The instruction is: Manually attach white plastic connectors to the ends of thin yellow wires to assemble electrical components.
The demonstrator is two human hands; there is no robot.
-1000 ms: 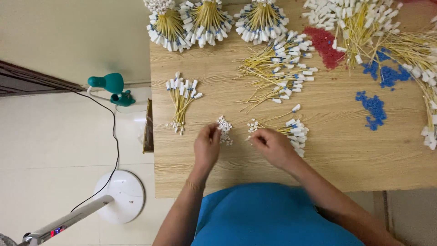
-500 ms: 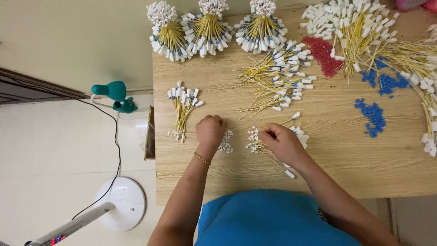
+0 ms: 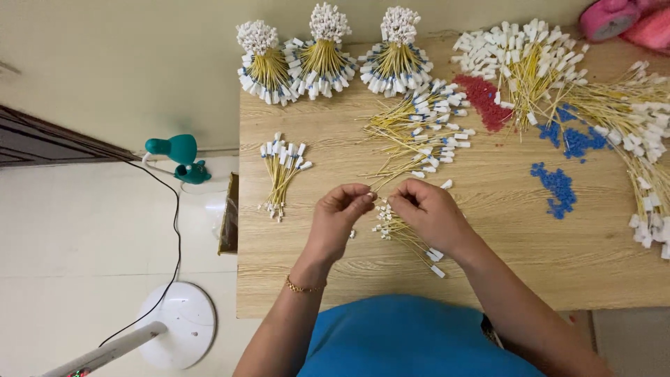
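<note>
Yellow wires (image 3: 408, 237) pinched between both hands, left hand (image 3: 338, 220) and right hand (image 3: 433, 213), fingertips curled inward

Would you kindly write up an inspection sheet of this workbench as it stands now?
Surface: wooden table, light grain.
Job's things: small bunch of yellow wires with white connectors under the hands; a sorted bunch lies to the left.
Clutter: three tied bundles at the back edge; loose wire piles; red bits; blue bits.
Grippers: left hand and right hand both pinch wire ends.
Cables: black cord running across the floor.
Surroundings: white round fan base; teal clamp lamp; pink object at the far corner.
</note>
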